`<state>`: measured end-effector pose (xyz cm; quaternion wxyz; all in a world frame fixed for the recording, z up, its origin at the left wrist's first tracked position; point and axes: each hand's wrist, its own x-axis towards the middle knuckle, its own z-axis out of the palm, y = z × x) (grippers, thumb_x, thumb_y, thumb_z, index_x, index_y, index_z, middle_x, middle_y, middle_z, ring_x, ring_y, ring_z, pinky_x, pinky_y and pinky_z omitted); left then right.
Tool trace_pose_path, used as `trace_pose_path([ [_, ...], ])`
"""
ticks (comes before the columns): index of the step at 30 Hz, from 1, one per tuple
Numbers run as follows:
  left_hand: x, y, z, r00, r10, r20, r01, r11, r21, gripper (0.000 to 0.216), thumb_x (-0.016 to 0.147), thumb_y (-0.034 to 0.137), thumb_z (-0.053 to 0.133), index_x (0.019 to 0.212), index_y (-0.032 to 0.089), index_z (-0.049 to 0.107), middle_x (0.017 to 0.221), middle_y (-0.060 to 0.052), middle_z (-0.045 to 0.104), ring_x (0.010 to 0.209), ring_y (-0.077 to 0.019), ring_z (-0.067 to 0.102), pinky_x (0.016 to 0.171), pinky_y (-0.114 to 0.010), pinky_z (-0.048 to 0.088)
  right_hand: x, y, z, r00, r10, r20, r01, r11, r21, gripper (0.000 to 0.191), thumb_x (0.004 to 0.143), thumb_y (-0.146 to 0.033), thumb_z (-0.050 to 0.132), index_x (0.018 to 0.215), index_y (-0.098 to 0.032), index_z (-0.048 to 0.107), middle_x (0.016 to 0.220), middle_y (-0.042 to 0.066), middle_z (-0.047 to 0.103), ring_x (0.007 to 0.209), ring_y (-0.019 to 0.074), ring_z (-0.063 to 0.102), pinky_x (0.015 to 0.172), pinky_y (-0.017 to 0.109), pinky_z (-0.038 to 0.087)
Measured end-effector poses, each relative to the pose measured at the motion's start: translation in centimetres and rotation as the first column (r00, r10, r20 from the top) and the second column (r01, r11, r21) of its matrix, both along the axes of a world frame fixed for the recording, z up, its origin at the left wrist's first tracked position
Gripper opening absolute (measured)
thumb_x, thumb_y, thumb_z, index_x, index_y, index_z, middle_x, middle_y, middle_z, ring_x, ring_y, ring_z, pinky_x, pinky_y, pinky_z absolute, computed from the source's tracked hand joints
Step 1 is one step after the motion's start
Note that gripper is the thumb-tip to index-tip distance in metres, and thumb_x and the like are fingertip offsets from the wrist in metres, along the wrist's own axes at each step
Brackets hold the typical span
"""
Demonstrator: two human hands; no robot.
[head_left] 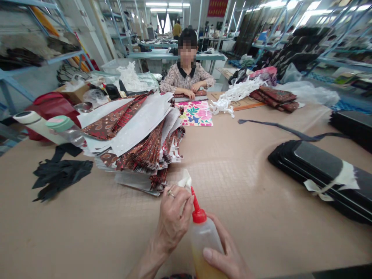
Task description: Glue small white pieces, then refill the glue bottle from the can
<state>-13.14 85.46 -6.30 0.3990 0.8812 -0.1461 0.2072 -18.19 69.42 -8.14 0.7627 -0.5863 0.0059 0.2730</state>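
Note:
My right hand [225, 255] grips a clear squeeze bottle [203, 242] of amber liquid with a red nozzle cap [197, 211], held upright near the table's front edge. My left hand [174, 217], wearing a ring, pinches a small white scrap [185, 180] right beside the red nozzle tip, fingers closed around it. Just beyond my hands lies a tall slumped pile of red-brown patterned pieces and white sheets [136, 135].
A person sits across the tan table [247, 186], hands on a patterned piece. Black bundles tied with white strips [322, 174] lie at right, black scraps [58, 174] at left, a floral sheet [195, 113], white strips [235, 95], a thermos [37, 124].

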Motion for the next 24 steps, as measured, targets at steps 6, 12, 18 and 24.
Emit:
trace_pose_path([
  [6,-0.9,-0.9,-0.4,0.995,0.078,0.058,-0.074,0.994,-0.076,0.016,0.078,0.008,0.051,0.069,0.021,0.049,0.067,0.002,0.057,0.067,-0.0122,0.053,0.068,-0.024,0.041,-0.4,-0.5,1.1,0.992,0.058,-0.112,-0.054,0.998,0.042,0.063,0.055,-0.052,0.071,0.108,-0.026,0.048,0.082,0.000,0.058,0.071,0.0166,0.052,0.082,0.034,0.038],
  [12,-0.7,3.3,0.0,0.919,0.387,0.076,-0.378,0.919,-0.116,0.010,0.079,0.014,0.051,0.071,0.021,0.052,0.071,0.002,0.055,0.069,-0.0117,0.053,0.068,-0.022,0.040,-1.5,-3.2,2.1,0.996,0.048,-0.071,-0.052,0.998,-0.048,0.063,0.055,-0.055,0.070,0.109,-0.028,0.050,0.089,0.005,0.061,0.082,0.0262,0.057,0.072,0.037,0.044],
  [18,-1.6,3.5,-1.0,0.921,0.154,-0.359,-0.267,0.919,-0.290,0.032,0.085,0.035,0.045,0.058,0.020,0.051,0.060,0.003,0.049,0.060,-0.0120,0.048,0.060,-0.022,0.036,-1.4,-3.7,3.9,0.992,-0.124,0.000,0.124,0.987,-0.106,0.074,0.055,-0.056,0.071,0.118,-0.026,0.048,0.106,0.008,0.063,0.102,0.0327,0.056,0.082,0.039,0.046],
  [24,-0.4,1.4,-2.4,0.897,-0.037,-0.440,-0.188,0.869,-0.457,0.017,0.081,0.033,0.054,0.078,0.019,0.063,0.080,-0.002,0.059,0.077,-0.0144,0.054,0.069,-0.023,0.040,-0.4,-0.1,3.6,0.972,-0.160,0.173,0.200,0.949,-0.245,0.081,0.056,-0.056,0.070,0.125,-0.026,0.040,0.128,0.006,0.052,0.121,0.0277,0.044,0.099,0.035,0.036],
])
